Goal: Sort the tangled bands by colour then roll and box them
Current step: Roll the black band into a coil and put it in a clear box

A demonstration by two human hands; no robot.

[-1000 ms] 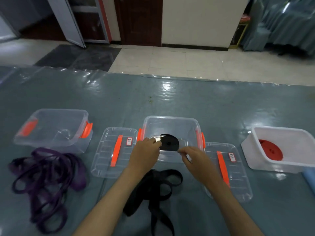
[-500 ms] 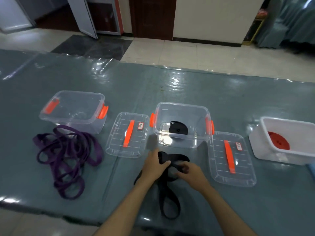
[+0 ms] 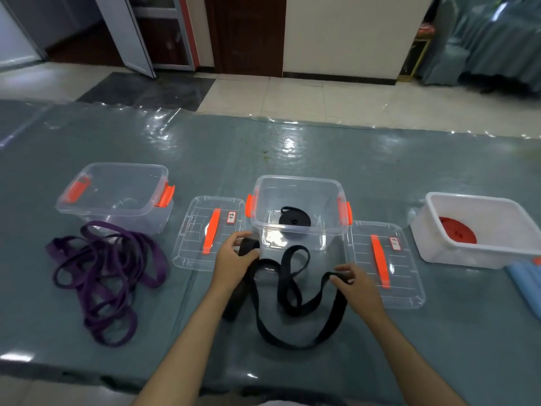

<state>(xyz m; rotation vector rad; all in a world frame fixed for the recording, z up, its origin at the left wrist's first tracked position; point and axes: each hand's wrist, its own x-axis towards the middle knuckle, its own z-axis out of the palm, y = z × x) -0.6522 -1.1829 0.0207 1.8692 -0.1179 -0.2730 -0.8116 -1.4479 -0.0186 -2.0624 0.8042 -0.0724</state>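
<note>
A loose black band [image 3: 288, 291] lies in loops on the table in front of the middle clear box [image 3: 298, 186]. My left hand [image 3: 234, 260] grips one end of it near the box's front left corner. My right hand [image 3: 355, 284] pinches another part of the same band to the right. A rolled black band [image 3: 294, 220] rests inside the middle box. A tangle of purple bands [image 3: 105, 272] lies at the left, in front of an empty clear box [image 3: 117, 171]. A red roll [image 3: 456, 234] sits in the white box [image 3: 480, 253] at the right.
Two clear lids with orange handles lie flat: one lid [image 3: 190, 247] left of the middle box, the other lid [image 3: 407, 288] right of it, under my right hand's edge. A blue object [image 3: 527, 284] pokes in at the far right. The table's near edge [image 3: 87, 373] runs below.
The rolled black band was set down in the middle box. Both hands came back toward me, took hold of the loose black band, then moved apart and spread it out.
</note>
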